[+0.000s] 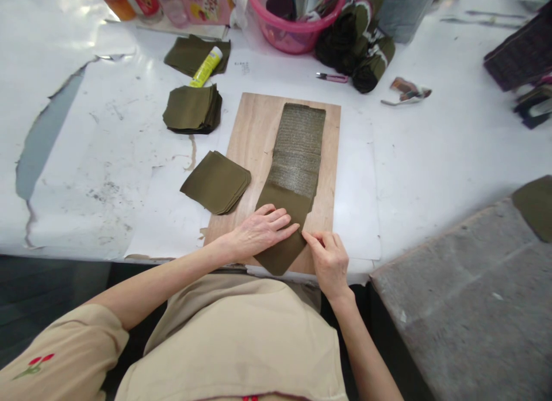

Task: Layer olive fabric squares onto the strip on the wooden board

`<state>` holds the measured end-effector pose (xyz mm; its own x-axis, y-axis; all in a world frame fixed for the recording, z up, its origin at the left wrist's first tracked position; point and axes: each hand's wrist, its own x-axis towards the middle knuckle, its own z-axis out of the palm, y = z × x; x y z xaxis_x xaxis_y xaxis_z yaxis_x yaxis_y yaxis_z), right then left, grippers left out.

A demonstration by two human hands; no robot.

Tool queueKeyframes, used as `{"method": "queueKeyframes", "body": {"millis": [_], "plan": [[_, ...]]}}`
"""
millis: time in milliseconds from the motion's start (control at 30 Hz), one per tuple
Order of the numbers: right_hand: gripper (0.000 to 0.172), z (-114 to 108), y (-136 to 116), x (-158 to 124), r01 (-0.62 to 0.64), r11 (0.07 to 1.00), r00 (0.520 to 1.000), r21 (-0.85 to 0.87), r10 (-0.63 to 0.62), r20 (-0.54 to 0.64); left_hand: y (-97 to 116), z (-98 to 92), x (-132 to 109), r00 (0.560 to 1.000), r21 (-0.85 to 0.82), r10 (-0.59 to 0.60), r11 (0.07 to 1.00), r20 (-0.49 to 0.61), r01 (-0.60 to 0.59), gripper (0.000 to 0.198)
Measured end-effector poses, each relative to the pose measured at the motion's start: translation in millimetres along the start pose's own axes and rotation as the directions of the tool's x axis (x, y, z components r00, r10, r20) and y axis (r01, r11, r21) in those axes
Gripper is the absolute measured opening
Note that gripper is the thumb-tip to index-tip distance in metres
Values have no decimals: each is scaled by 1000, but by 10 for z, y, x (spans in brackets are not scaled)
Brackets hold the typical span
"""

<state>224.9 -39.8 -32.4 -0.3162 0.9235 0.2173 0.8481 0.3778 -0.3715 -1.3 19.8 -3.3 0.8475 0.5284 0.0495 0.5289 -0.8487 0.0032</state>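
An olive-green fabric piece [278,258] lies at the near end of a long olive strip [298,145] whose surface looks ribbed and shiny. Both rest on a thin wooden board [250,128]. My left hand [265,231] is laid flat across the fabric piece, fingers stretched out and pointing right. At the piece's right edge, my right hand [330,257] is closed, thumb and forefinger pinching the fabric. Just left of the board, overlapping its edge, is a small stack of olive pieces [217,183].
Farther back are two more olive stacks [190,109] [181,53], with a yellow tube [206,67] across them. A pink basket [297,33] of tools, dark yarn bundles [373,58] and pink thread snips [333,77] stand behind the board. A grey slab [474,297] is at right.
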Motion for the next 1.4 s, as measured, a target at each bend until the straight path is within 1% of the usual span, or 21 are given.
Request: {"method": "queueKeyframes", "body": {"millis": [167, 333, 433, 533, 700, 833, 967, 1067, 1233, 1300, 1400], "plan": [[30, -18, 10, -23, -12, 999, 1000, 29, 13, -19, 19, 6, 29, 1000, -12, 13, 1000, 22, -13, 34], [25, -12, 14, -23, -73, 994, 996, 86, 76, -38, 25, 6, 41, 1000, -2, 21, 1000, 17, -21, 34], [20, -10, 17, -21, -73, 994, 997, 80, 76, -29, 28, 12, 40, 1000, -8, 20, 1000, 4, -20, 35], [18, -12, 14, -26, -64, 996, 997, 60, 66, -26, 29, 20, 38, 1000, -26, 21, 999, -5, -21, 36], [20, -2, 15, -42, -35, 999, 999, -5, 35, -38, 20, 1, 42, 999, -40, 32, 999, 13, -31, 37], [22, 1, 37, -54, -2, 998, 1000, -56, 0, -23, 22, -31, 49, 998, -13, 46, 999, 42, -45, 37], [25, -7, 58, -82, 21, 996, 1000, -83, -21, -6, 38, -34, 62, 998, -10, 51, 999, 27, -51, 37], [29, -15, 56, -119, 25, 994, 1000, -107, -24, 11, 55, -30, 77, 999, -17, 47, 999, 17, -47, 38], [37, -47, 39, -196, 22, 986, 999, -166, -14, 48, 81, -36, 97, 997, 8, 35, 999, 65, -35, 37], [38, -74, 40, -218, 17, 983, 998, -181, -7, 57, 86, -39, 96, 997, 18, 29, 999, 74, -31, 37], [35, -121, 38, -221, 1, 988, 999, -156, 7, 50, 84, -36, 86, 998, 25, 34, 999, 56, -36, 38]]}}
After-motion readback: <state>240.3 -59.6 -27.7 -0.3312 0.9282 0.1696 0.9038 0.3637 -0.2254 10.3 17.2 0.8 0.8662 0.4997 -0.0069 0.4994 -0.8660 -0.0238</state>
